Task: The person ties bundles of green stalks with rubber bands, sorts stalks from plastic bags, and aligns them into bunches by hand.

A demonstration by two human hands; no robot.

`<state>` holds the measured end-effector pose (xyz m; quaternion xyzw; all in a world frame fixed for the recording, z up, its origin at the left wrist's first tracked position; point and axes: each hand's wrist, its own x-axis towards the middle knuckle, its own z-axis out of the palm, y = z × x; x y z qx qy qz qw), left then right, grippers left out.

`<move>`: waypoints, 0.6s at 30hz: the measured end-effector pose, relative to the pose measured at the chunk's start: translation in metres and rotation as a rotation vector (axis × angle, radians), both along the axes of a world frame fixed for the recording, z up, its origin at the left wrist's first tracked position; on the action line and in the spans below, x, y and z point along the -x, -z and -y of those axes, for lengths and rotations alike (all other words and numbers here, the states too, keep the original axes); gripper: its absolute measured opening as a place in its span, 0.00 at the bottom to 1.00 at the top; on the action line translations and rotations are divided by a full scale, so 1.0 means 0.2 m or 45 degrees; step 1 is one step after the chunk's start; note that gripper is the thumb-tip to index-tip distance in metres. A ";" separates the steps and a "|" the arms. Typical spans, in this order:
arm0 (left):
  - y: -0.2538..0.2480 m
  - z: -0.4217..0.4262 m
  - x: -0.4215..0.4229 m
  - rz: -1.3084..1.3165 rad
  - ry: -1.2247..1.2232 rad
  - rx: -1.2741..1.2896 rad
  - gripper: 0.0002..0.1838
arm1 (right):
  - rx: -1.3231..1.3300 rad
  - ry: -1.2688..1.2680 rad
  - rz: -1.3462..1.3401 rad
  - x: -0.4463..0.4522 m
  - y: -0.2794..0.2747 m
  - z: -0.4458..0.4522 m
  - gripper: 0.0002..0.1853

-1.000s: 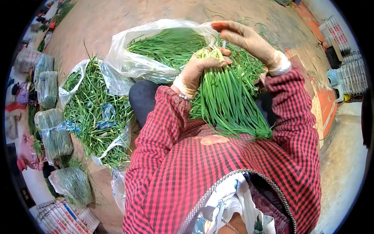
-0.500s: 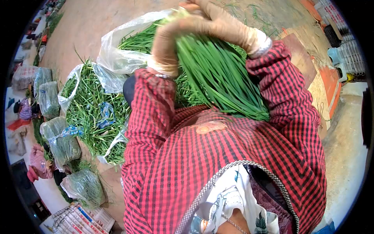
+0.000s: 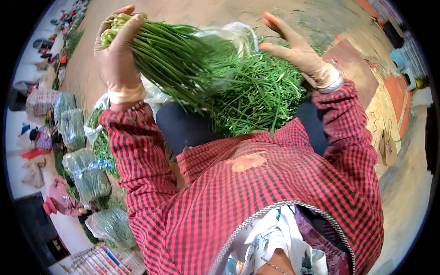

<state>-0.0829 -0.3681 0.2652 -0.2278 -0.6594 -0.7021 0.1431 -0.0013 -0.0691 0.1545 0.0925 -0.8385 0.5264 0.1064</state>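
My left hand (image 3: 120, 62), in a pale glove, is wrapped round the stem end of a bunch of garlic chives (image 3: 169, 59). The pale stems stick out at the top left, and the long green leaves slant down to the right. Opposite, my gloved right hand (image 3: 300, 54) is held up empty, thumb and fingers apart. Between my knees lies a heap of loose green leaves (image 3: 261, 94), below and left of that hand. The bunch's leaf tips overlap the heap's left side. A white plastic bag (image 3: 238, 33) shows behind the heap.
Several clear bags of greens (image 3: 87, 178) line the floor at left, where a person in pink (image 3: 62, 197) sits beyond them. A white crate (image 3: 98, 263) stands at lower left. Flat boards (image 3: 355, 68) lie at right, near a light-blue stool (image 3: 399, 59).
The hands have parted. My left hand has carried the chives out to the left, and the leaves swung off my lap. My right hand has let go and moved right, uncovering the loose heap.
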 end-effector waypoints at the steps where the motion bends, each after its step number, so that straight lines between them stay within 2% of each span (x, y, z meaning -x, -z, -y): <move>1: -0.02 -0.10 -0.07 -0.058 -0.040 0.080 0.17 | 0.029 -0.012 -0.212 0.01 -0.08 0.09 0.52; 3: -0.06 -0.33 -0.18 -0.125 -0.027 0.136 0.17 | -0.194 -0.008 -0.665 0.00 -0.18 0.24 0.59; 4: -0.08 -0.43 -0.22 -0.159 0.085 0.116 0.17 | -0.070 -0.084 -0.770 0.05 -0.18 0.30 0.65; 5: -0.11 -0.52 -0.26 -0.194 0.196 0.100 0.17 | -0.127 0.042 -0.834 0.04 -0.22 0.34 0.67; 6: -0.15 -0.60 -0.30 -0.229 0.207 0.082 0.17 | -0.032 0.145 -1.061 0.08 -0.20 0.32 0.66; 8: -0.23 -0.70 -0.36 -0.114 0.542 -0.169 0.16 | -0.283 0.547 -1.216 -0.01 -0.34 0.20 0.62; 10: -0.24 -0.83 -0.32 -0.429 0.606 -0.263 0.19 | -0.291 0.404 -1.216 -0.10 -0.51 0.00 0.58; 11: -0.23 -0.97 -0.21 -1.048 0.544 -0.157 0.14 | -0.295 0.223 -1.390 -0.12 -0.57 -0.14 0.56; 13: -0.15 -1.27 -0.09 -1.416 0.803 -0.293 0.13 | -0.019 0.312 -1.276 -0.22 -0.51 -0.26 0.51; 14: -0.05 -1.37 -0.15 -0.827 1.112 -0.350 0.15 | 0.127 0.351 -1.226 -0.27 -0.48 -0.32 0.48; 15: 0.00 -1.46 -0.26 -0.176 1.315 -0.571 0.18 | -0.639 0.511 -0.487 -0.58 -0.48 -0.56 0.55; 16: 0.05 -1.53 -0.37 0.322 1.395 -0.535 0.18 | -0.574 0.524 -0.396 -0.66 -0.44 -0.61 0.53; 17: 0.11 -1.59 -0.47 0.860 1.391 -0.575 0.18 | -0.650 0.462 -0.311 -0.75 -0.41 -0.69 0.54; 18: 0.27 -1.70 -0.48 0.928 1.406 -0.607 0.18 | -0.306 0.343 -0.039 -0.80 -0.34 -0.81 0.48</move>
